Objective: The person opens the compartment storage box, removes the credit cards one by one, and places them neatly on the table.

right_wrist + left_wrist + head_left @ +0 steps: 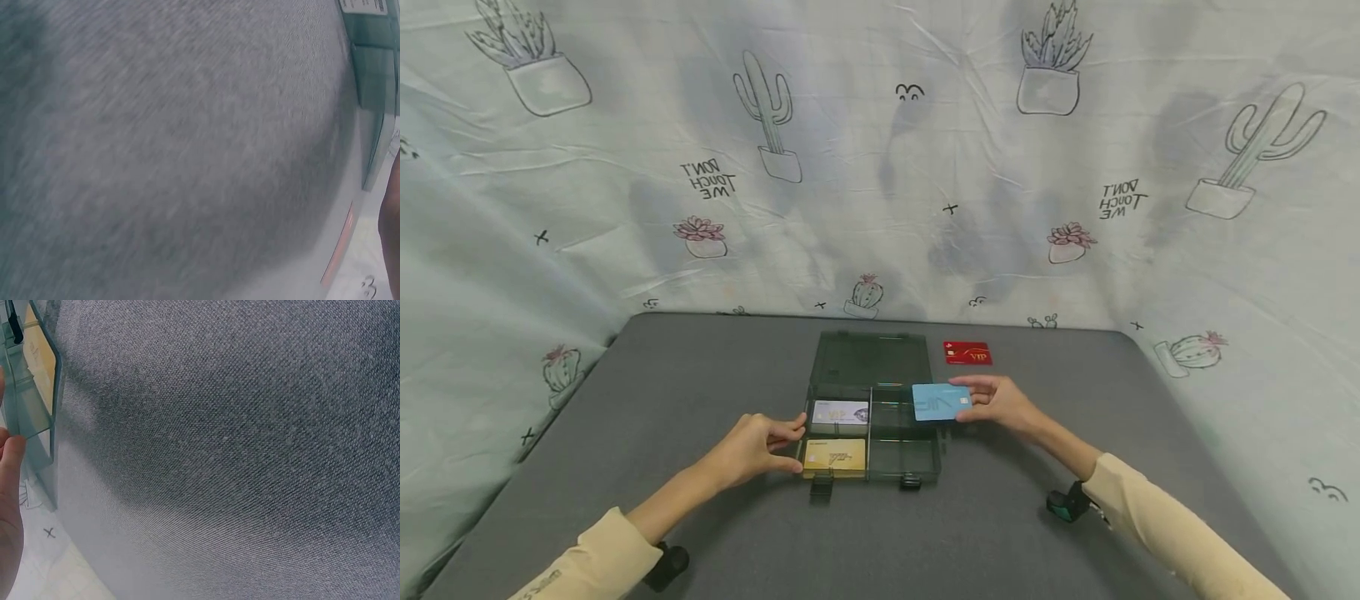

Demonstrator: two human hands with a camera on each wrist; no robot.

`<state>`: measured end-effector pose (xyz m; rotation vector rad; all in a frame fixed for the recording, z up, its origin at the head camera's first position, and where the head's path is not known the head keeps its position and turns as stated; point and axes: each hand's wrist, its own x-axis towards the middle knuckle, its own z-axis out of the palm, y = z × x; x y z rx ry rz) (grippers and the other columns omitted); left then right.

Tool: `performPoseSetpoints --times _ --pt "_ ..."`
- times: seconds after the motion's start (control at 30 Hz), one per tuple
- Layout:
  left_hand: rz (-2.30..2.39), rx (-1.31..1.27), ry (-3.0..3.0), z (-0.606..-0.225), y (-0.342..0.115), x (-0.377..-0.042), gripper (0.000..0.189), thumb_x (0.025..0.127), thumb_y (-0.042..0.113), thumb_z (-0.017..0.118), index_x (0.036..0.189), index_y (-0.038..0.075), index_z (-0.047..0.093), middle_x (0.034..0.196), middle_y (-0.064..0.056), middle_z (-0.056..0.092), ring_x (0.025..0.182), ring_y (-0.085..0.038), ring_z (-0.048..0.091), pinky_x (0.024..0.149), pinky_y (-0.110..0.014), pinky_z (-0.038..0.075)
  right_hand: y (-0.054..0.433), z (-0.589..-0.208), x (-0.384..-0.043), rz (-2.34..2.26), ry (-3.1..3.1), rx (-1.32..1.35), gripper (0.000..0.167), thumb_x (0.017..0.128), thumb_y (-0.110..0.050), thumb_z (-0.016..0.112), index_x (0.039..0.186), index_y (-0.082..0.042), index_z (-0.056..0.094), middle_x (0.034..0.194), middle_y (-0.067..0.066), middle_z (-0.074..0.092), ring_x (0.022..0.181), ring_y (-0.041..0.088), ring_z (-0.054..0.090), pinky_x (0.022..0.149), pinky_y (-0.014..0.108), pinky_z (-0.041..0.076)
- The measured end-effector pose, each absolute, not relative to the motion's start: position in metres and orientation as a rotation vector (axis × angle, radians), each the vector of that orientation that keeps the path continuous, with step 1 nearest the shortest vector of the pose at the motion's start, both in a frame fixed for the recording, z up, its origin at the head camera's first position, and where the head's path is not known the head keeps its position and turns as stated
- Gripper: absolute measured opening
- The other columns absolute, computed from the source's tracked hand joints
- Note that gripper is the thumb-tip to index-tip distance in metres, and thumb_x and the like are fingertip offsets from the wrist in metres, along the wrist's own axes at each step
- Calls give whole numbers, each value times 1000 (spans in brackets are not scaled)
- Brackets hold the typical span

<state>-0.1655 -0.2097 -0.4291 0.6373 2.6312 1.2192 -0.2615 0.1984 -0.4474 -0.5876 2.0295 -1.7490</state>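
Observation:
A dark green see-through divided box [904,455] lies with its lid [872,358] folded back. Its left column holds a silver VIP card [841,412] at the back and a gold card [835,457] in front. My left hand [745,450] touches the box's left side, thumb near the front corner and fingers farther back along the wall. Between thumb and fingers, my right hand [1000,406] pinches a light blue card [936,402] by its right end. That card overlaps the back right compartment in the head view.
A red VIP card [967,353] lies on the grey table [722,358] behind my right hand, right of the lid. Two dark latches, the left [822,487] and the right [911,482], stick out at the box's front. A patterned curtain [880,167] hangs behind.

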Motion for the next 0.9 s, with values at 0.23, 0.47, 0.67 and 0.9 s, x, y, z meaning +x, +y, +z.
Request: performPoseSetpoints --times 0.23,0.47,0.67,0.9 --pt "1211 629 2644 -428 -210 -166 51 70 11 83 113 -11 66 131 -28 50 112 -36 59 85 -28 56 221 -444 -261 -1742 2042 -523 61 81 5 73 135 12 46 98 6 70 84 11 65 78 26 59" --pt "1221 630 2644 -429 -211 -166 50 71 10 82 113 -11 65 132 -28 50 112 -36 58 85 -28 56 240 -443 -266 -1683 2038 -487 60 83 3 72 137 11 45 104 6 70 89 11 65 79 28 58" --pt "1238 629 2631 -431 -211 -167 51 71 11 83 113 -11 65 132 -29 49 113 -37 58 86 -28 56 253 -444 -270 -1664 2034 -486 60 84 4 71 137 13 43 106 4 70 92 11 66 81 28 58" --pt "1252 623 2613 -430 -211 -168 52 71 12 83 114 -12 65 132 -29 49 114 -38 57 86 -29 55 266 -446 -277 -1662 2024 -449 61 85 5 69 138 13 41 106 3 70 93 11 65 84 31 58"
